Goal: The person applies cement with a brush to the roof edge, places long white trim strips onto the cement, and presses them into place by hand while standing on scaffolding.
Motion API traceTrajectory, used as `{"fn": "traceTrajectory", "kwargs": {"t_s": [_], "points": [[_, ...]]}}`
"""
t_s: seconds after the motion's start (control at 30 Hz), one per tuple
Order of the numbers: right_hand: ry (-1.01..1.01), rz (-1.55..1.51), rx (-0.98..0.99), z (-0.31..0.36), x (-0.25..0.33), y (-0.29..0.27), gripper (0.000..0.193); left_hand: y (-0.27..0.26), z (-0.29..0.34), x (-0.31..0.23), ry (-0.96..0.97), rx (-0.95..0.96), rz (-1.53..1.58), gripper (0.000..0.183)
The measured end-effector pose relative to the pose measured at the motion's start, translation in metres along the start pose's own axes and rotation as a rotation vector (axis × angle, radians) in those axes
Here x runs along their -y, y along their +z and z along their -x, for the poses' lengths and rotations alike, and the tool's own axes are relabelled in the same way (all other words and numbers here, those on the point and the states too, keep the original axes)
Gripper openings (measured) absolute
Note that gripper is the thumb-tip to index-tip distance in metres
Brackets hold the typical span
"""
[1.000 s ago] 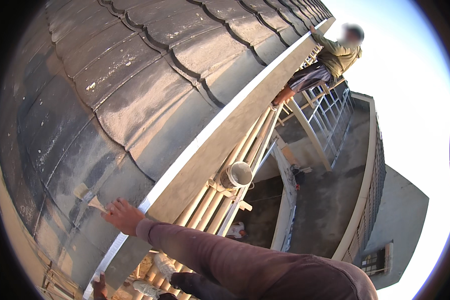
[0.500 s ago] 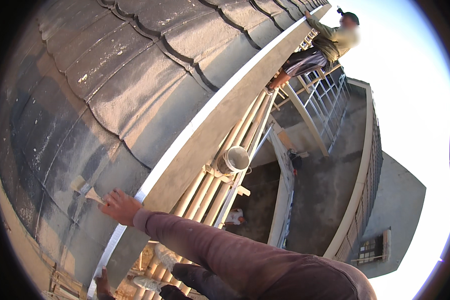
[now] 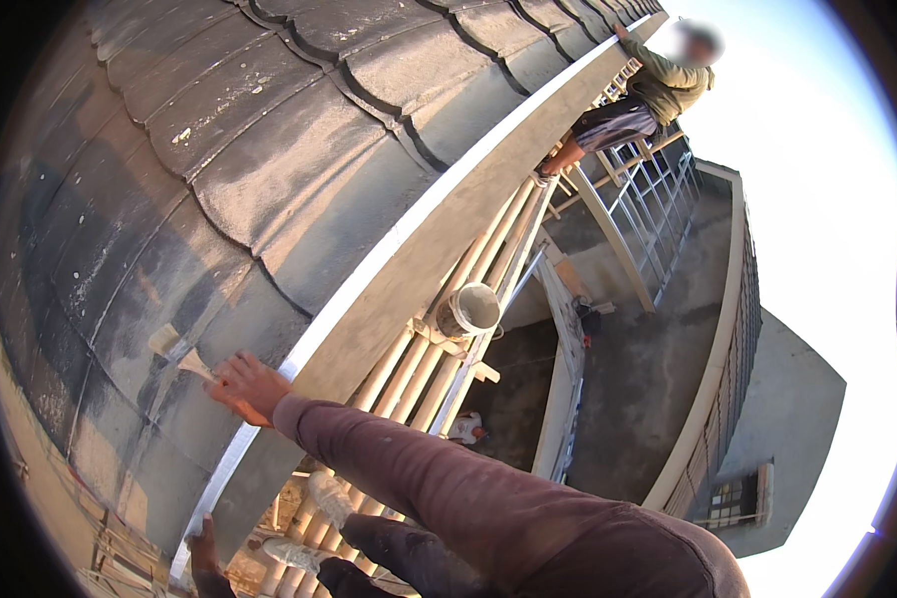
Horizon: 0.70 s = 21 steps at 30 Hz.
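My right hand is closed around the pale handle of a flat paintbrush. The brush's bristles rest on the dark grey roof tiles, just inside the roof's edge. Lower down, my left hand grips the white-topped edge strip with its fingers bent over it. Most of that hand's palm is hidden. The tile under the brush looks darker and smeared, with a dark streak running down a seam.
Wooden scaffold poles run beside the roof edge, under my feet. A bucket stands on them. Farther along, another person crouches on the scaffold, one hand on the roof edge. Someone else is far below. A concrete slab lies right.
The whole view has shifted slightly, with the roof sliding up in it. The brush stays in nearly the same spot on the tiles. My left hand keeps its place on the edge.
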State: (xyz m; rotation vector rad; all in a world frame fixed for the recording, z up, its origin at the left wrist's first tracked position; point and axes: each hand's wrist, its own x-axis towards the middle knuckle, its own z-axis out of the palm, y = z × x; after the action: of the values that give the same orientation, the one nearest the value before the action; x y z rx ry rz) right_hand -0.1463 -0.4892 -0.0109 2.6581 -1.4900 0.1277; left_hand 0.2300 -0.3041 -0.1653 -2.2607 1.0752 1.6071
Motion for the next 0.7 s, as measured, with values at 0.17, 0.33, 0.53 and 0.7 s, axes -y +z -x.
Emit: {"fn": "traceTrajectory", "kwargs": {"t_s": [0.17,0.33,0.53,0.7], "points": [[-0.009,-0.025,-0.061,-0.001,-0.001,-0.004,0.040,-0.011,0.040,-0.036,0.105,0.034,0.038,0.128],[-0.012,-0.095,-0.020,-0.001,-0.002,-0.012,0.040,-0.014,0.041,-0.041,0.009,0.031,0.033,0.129],[-0.015,-0.080,0.001,-0.001,-0.002,-0.013,0.043,-0.001,0.022,-0.026,-0.035,-0.008,0.039,0.129],[-0.034,-0.002,0.038,0.000,-0.004,-0.007,0.043,-0.005,0.022,-0.026,0.041,0.037,0.053,0.125]]}}
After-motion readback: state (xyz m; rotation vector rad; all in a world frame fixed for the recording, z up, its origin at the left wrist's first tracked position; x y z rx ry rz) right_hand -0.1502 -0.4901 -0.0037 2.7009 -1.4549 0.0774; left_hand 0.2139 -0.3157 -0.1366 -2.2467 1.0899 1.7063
